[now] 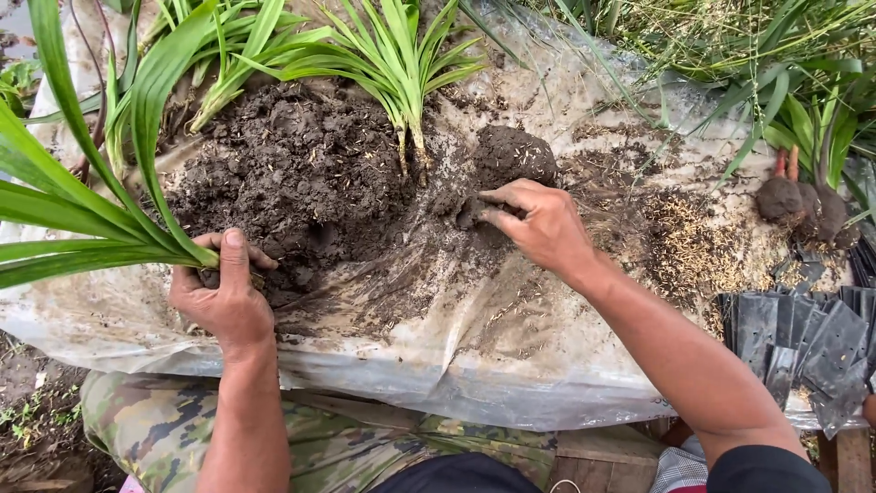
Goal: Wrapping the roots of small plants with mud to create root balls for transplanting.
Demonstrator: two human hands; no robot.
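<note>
1. Camouflage trousers (173, 424): nearest the camera, below the edge of the sheet.

2. Plastic sheet (511, 365): pale, soil-smeared, draped over the work surface and bearing everything listed below.

3. Left hand (224, 292): fingers clenched around the base of a seedling (82, 219), thumb uppermost. The seedling's long green blades run off to the left, and its root end sits at the near edge of the soil heap. Judged light and limp in the leaf, easily creased; best gripped low at the stem base, as here, not by the blades.

4. Right hand (538, 224): fingertips pinched on a small clod of soil (474, 212) at the right flank of the heap. The soil looks damp and crumbly, likely to break apart unless pressed together.

5. Soil heap (301, 173): dark, lumpy, at the centre of the sheet.

6. Black nursery bags (803, 338): flat stack at the right.

7. Soil-balled seedlings (803, 201): far right, roots packed in rounded lumps.

8. Loose seedlings (401, 64): farthest, lying along the back of the heap.
</note>
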